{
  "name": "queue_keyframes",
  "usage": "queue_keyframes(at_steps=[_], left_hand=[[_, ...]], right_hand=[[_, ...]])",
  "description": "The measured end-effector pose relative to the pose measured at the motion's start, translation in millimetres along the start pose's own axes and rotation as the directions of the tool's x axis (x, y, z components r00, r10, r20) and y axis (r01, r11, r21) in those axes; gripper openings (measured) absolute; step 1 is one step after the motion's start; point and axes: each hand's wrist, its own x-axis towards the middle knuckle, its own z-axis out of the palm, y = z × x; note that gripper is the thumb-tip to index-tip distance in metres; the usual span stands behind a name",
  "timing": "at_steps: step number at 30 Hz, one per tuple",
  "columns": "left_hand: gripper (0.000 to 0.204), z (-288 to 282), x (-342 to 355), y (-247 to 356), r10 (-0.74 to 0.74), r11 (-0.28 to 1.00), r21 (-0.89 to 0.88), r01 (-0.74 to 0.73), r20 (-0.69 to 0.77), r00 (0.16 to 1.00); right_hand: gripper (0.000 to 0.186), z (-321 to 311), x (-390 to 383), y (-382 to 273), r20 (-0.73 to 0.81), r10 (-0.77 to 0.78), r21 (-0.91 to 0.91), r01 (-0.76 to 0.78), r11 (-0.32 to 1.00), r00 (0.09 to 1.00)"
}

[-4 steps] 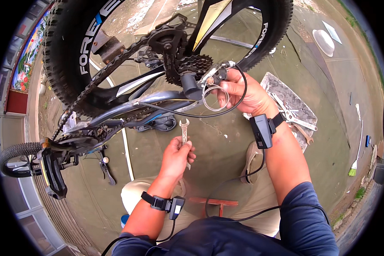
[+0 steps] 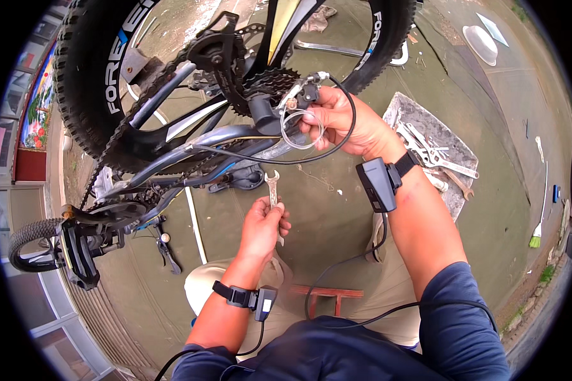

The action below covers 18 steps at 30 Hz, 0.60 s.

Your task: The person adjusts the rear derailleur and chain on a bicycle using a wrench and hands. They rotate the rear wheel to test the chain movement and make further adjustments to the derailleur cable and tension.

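My left hand [image 2: 262,227] is closed around the middle of a double open-ended wrench [image 2: 273,189], held upright with one jaw above the fist and the other below. My right hand [image 2: 346,124] is at the rear derailleur [image 2: 306,94] of an upturned bicycle [image 2: 232,134]. Its thumb and fingers pinch the thin coiled gear cable [image 2: 285,131] beside the derailleur; the exact grip is partly hidden. A black cable housing [image 2: 353,113] arches from the derailleur past that hand to the frame. The cassette [image 2: 276,86] and hanging chain [image 2: 111,149] are close by.
A grey tray [image 2: 459,147] of wrenches lies right of my right forearm. A brush [image 2: 536,240], a white basin [image 2: 480,44] and a blue item [image 2: 557,193] are farther right. A red stand [image 2: 337,293] sits between my legs. Wires run from both wrist-strapped boxes.
The view has shifted a little, so the bicycle sits slightly farther left. Both hands keep their holds, the wrench on the left and the cable on the right.
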Motion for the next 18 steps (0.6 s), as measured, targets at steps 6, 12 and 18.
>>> queue_keyframes(at_steps=[6,12,18], left_hand=[[0.027,-5,3,-11,0.017,0.998,0.058,-0.015,-0.040,0.999],[0.022,-14,1,-24,0.020,0.995,0.098,-0.009,-0.114,0.993],[0.018,-17,-18,-37,-0.031,0.995,0.090,0.045,-0.152,0.988]], right_hand=[[0.032,3,4,7,0.001,-0.139,-0.017,0.139,0.990,0.990],[0.040,2,3,25,-0.065,-0.238,0.053,0.242,0.969,0.969],[0.041,6,11,39,-0.059,-0.281,0.128,0.287,0.949,0.958]])
